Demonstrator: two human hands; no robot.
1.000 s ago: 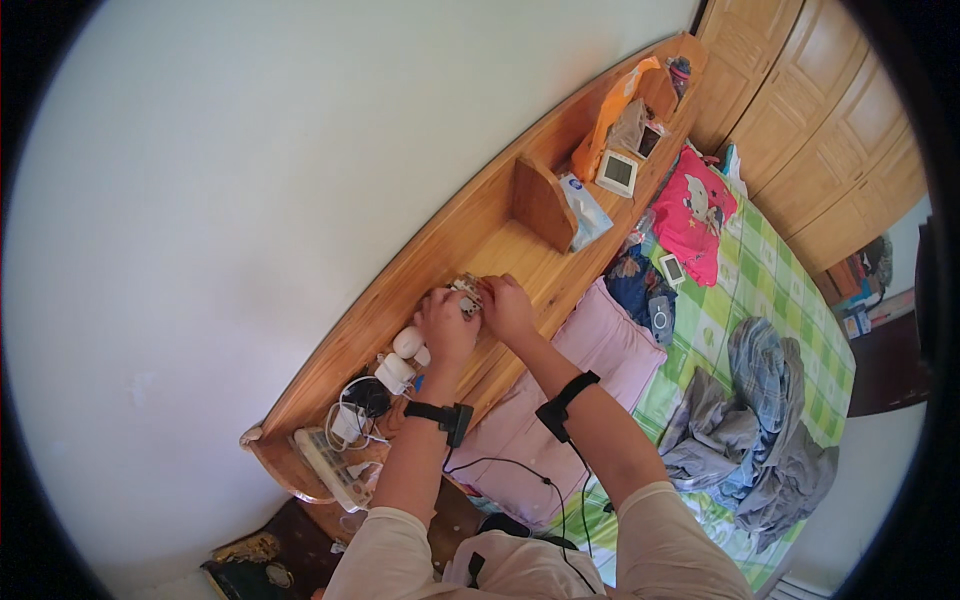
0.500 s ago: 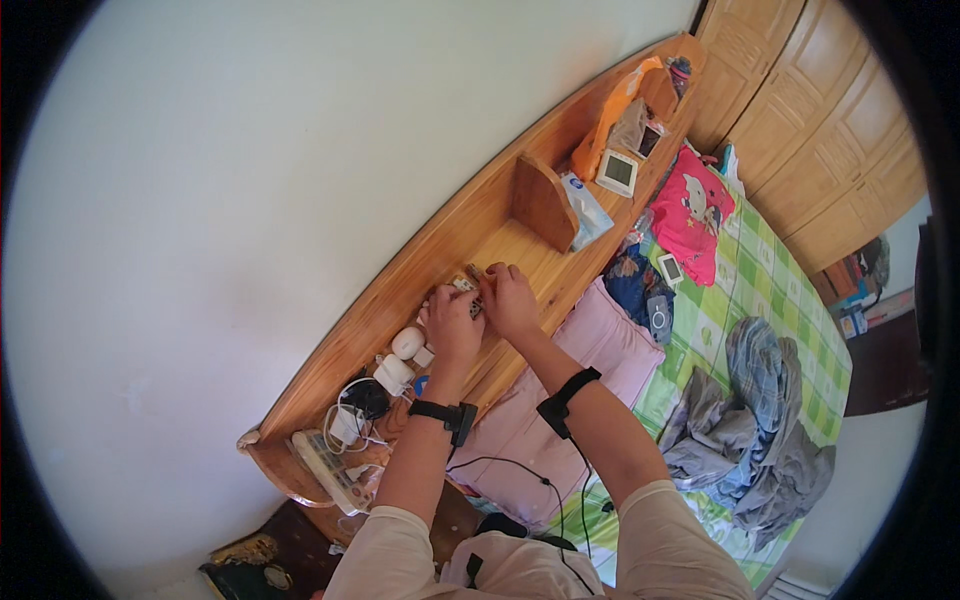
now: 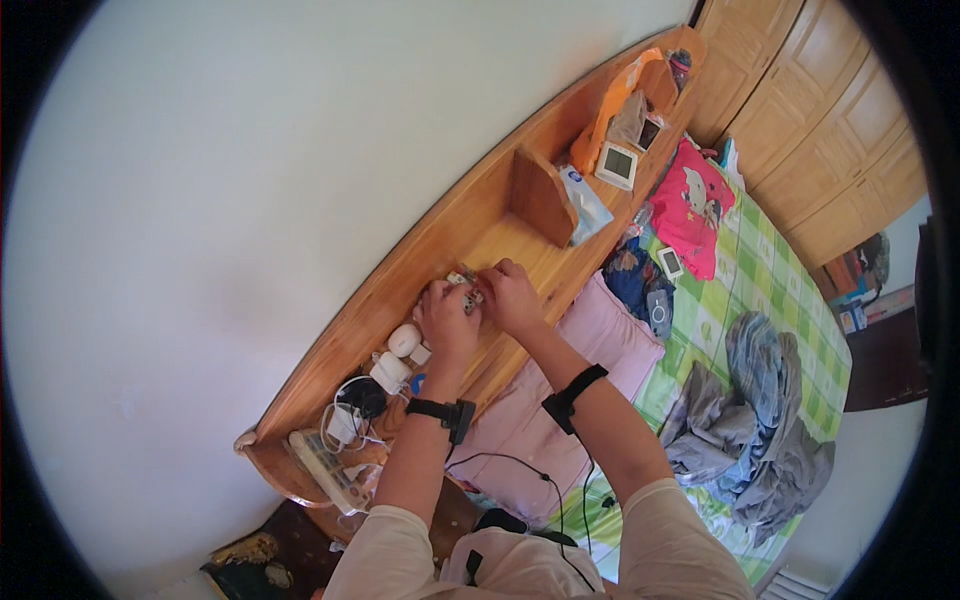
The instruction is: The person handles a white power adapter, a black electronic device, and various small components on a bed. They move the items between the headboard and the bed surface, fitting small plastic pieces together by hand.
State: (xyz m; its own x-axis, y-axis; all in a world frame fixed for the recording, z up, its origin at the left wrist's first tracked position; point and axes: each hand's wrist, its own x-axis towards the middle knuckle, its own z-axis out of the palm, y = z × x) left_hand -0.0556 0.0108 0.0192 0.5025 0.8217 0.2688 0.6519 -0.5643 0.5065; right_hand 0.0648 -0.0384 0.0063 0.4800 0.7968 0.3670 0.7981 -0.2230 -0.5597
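Observation:
Over the wooden headboard shelf (image 3: 482, 350), my left hand (image 3: 447, 318) and my right hand (image 3: 510, 298) work close together. Between their fingertips is a small greyish piece (image 3: 471, 299) with dark spots, too small to name. Both hands have their fingers bent and pinched in; the fingers partly cover what they hold. Just beyond the fingertips, some small whitish and yellowish bits (image 3: 457, 278) lie against the shelf's back. Nearest my left hand on the shelf stand a round white case (image 3: 404, 340) and a white charger block (image 3: 390, 373). A black strap with a small device circles each forearm.
Left along the shelf lie a black coiled cable (image 3: 363, 397) and a pale power strip (image 3: 326, 470). To the right, a divider (image 3: 544, 197) stands before a tissue pack (image 3: 585, 207) and a white display (image 3: 616, 166). A pink pillow (image 3: 600, 330) and rumpled clothes (image 3: 765, 430) lie on the bed.
Both hands stay together at nearly the same spot on the shelf. My right fingers have shifted slightly, and a little more of the greyish piece shows between the hands.

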